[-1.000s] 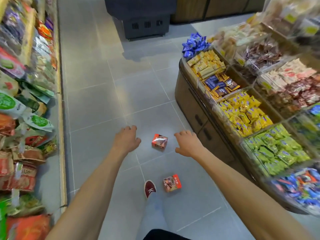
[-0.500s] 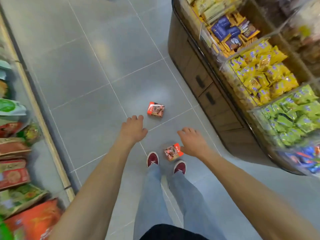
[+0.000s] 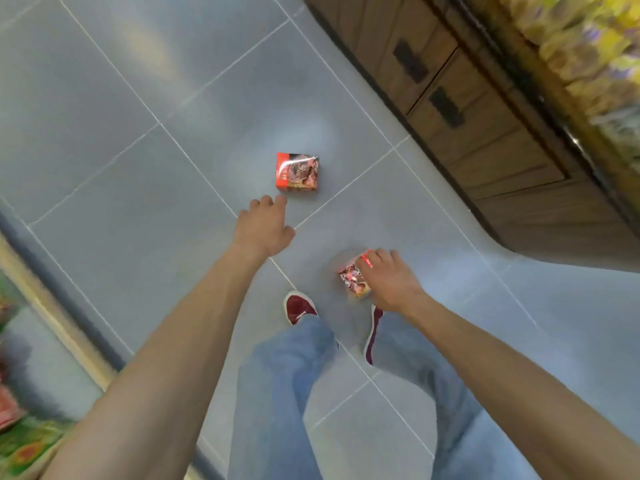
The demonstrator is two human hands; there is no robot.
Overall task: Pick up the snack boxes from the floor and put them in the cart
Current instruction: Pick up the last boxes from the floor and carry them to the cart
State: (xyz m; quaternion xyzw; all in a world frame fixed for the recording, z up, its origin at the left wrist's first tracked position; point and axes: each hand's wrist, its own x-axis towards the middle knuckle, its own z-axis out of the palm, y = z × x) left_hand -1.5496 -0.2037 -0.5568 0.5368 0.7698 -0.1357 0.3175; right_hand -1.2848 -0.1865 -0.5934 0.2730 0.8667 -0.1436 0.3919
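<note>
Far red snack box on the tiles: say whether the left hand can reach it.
Probably yes: the left hand is just short of the red cardboard snack box, only bare grey floor between them.

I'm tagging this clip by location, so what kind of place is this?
Most likely a snack or grocery shop aisle. A shelf of bagged snacks lines the left edge, a wooden display counter with drawers carries blurred yellow packets on the right, and the grey tiled floor runs between them.
</note>
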